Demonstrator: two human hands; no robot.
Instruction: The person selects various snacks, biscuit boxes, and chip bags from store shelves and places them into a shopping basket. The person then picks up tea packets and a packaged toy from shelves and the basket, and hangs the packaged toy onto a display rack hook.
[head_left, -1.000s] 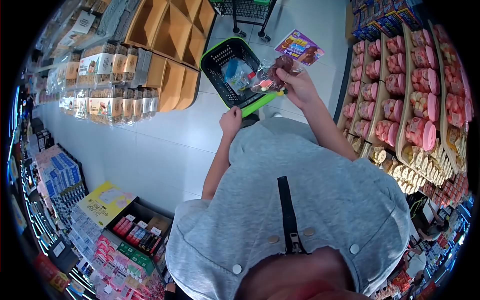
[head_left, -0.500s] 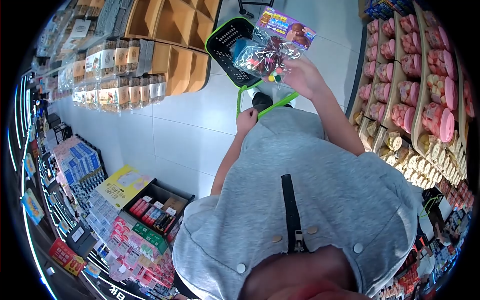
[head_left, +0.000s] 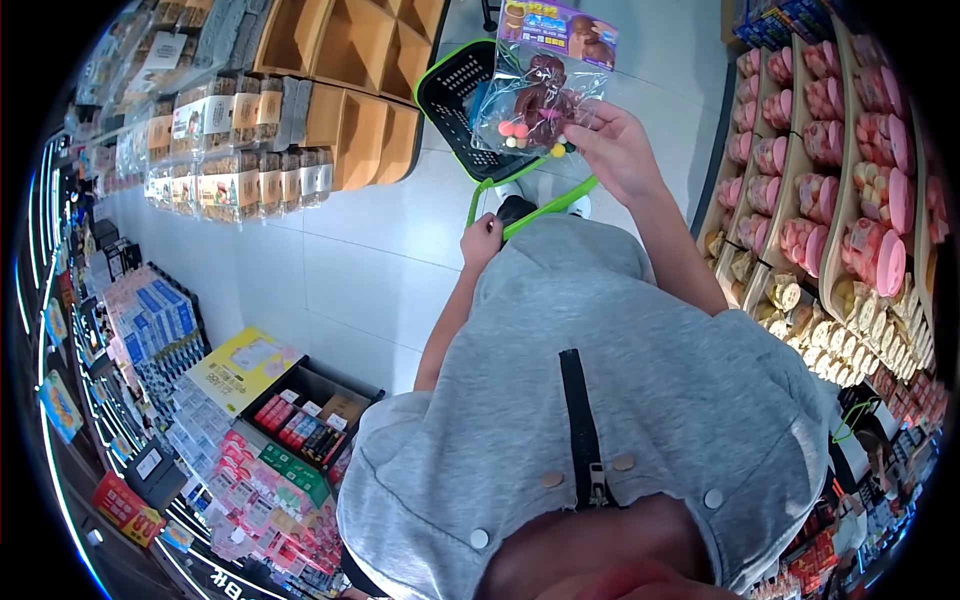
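Observation:
My right hand (head_left: pixel 618 155) pinches the lower right side of a clear plastic toy packet (head_left: pixel 542 95). A brown squeeze-toy figure and small coloured balls show inside it, beneath a purple printed header card (head_left: pixel 565 35). My left hand (head_left: pixel 482 240) is closed around the green handle (head_left: pixel 552 208) of a black shopping basket (head_left: pixel 440 95) with a green rim. The packet is held over the basket and covers much of its opening. Something blue shows behind the packet's left edge, too covered to name.
Wooden shelving (head_left: pixel 345 130) and bagged goods (head_left: pixel 230 185) stand at the left. Pink-lidded jars (head_left: pixel 805 245) fill the shelves at the right. Lower left is a display with boxed products (head_left: pixel 300 425). Pale floor tiles (head_left: pixel 350 260) lie between; my shoes show below the basket.
The packet has turned more upright and shifted up and left, so the brown figure shows more plainly. My right hand has moved slightly right; my left hand keeps its grip on the handle.

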